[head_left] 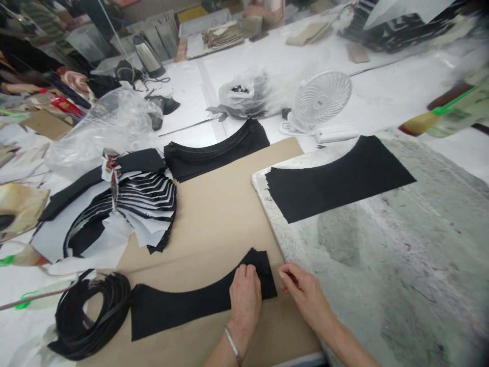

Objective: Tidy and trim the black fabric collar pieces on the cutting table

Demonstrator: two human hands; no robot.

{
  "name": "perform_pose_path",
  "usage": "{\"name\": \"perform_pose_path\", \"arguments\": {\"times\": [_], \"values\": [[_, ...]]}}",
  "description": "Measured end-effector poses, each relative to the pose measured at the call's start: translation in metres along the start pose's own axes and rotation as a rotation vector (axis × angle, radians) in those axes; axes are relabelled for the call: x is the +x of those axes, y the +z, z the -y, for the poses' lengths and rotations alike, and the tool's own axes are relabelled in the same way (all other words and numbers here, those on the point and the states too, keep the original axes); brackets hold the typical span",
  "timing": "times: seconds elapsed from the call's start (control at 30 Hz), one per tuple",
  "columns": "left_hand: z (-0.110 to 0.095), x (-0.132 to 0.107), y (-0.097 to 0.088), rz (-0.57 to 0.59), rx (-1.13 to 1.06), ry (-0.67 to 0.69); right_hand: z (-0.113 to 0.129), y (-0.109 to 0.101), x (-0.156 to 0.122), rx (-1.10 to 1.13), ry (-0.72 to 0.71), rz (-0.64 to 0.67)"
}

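A curved black fabric piece [183, 306] lies on brown paper [217, 214] near the table's front edge. My left hand [245, 295] rests flat on its right end, fingers stretched over the cloth. My right hand [301, 288] sits just to the right of that end, fingers curled together at the cloth's edge; what they pinch, if anything, is too small to tell. A second curved black piece [336, 178] lies on a grey, stained board [401, 255] to the right.
A stack of black and white cut pieces [141, 199] and a coil of black strips [91, 316] lie at left. Another black piece [217, 150], a small white fan [321, 99] and plastic bags [107, 122] lie behind. Clutter fills the far table.
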State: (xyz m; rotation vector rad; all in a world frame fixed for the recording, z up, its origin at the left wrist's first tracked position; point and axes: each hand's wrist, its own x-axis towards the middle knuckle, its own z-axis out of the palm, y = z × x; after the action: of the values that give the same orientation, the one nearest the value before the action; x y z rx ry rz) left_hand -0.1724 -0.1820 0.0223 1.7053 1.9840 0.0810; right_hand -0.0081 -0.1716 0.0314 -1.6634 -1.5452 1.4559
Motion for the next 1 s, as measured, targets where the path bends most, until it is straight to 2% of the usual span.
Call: {"name": "perform_pose_path", "arguments": {"times": [0.3, 0.53, 0.8, 1.0], "values": [[0.015, 0.001, -0.010, 0.025, -0.351, -0.100, 0.005, 0.015, 0.002, 0.035, -0.034, 0.026], [0.025, 0.005, -0.008, 0.042, -0.539, -0.147, 0.000, 0.033, 0.010, -0.091, -0.044, -0.022], [0.048, 0.009, -0.006, 0.108, -0.756, -0.110, 0.004, 0.032, 0.015, -0.281, -0.019, 0.065], [0.058, 0.011, -0.012, 0.117, -0.822, -0.109, 0.013, 0.035, 0.013, -0.364, 0.001, 0.043]]}}
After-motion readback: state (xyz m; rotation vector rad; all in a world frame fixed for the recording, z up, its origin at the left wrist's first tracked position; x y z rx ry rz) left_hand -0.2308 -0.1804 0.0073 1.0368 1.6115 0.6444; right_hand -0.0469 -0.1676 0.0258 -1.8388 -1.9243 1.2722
